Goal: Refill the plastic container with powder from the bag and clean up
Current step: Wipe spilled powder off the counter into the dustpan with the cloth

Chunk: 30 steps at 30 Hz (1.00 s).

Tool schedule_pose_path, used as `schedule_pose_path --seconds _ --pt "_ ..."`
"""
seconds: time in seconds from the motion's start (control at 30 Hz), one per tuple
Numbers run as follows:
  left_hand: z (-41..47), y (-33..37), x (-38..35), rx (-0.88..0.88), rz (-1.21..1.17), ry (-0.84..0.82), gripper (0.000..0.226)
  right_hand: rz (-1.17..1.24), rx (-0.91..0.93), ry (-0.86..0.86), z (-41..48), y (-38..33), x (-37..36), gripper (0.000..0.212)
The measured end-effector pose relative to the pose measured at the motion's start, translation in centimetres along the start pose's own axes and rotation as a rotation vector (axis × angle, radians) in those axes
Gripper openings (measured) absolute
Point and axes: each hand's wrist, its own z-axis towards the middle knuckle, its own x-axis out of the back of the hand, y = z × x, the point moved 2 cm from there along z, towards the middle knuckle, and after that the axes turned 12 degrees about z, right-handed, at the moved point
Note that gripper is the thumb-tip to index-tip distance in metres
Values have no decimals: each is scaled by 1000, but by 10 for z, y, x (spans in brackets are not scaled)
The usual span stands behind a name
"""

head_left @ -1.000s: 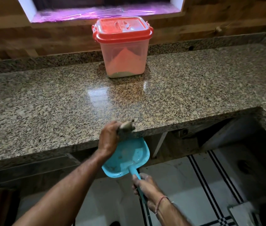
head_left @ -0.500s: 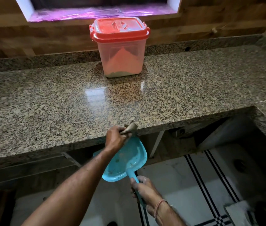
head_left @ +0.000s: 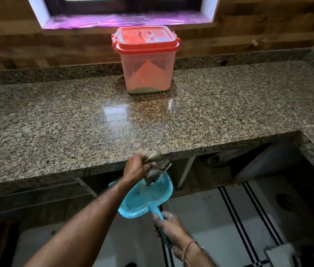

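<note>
Head camera view: a person stands at a speckled granite counter (head_left: pixel 65 124). Their left hand (head_left: pixel 136 167) grips a bunched grey cloth (head_left: pixel 157 166) at the counter's near edge, its lower end touching a blue dustpan (head_left: pixel 144 197) held just below the edge. Their right hand (head_left: pixel 169 230) is curled round the dustpan's handle. Far back on the counter, near the wall, stands the plastic container (head_left: pixel 146 74), red lid (head_left: pixel 145 40) on, powder heaped inside
</note>
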Motion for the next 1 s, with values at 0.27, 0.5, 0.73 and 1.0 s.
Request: schedule_pose_path --seconds 0.27,0.5,0.73,1.0 --pt "-41 -69 34 278 -62 111 20 -92 0 -55 -6 -3 -15 24" --pt "-100 -153 45 554 -213 238 26 -291 -10 -119 -2 23 -59 17" --pt "-215 -281 78 934 -292 442 40 -545 -17 -292 -8 66 -160 18" --pt "-385 -453 104 1269 -443 634 54 -803 -87 -570 -31 173 -343 15"
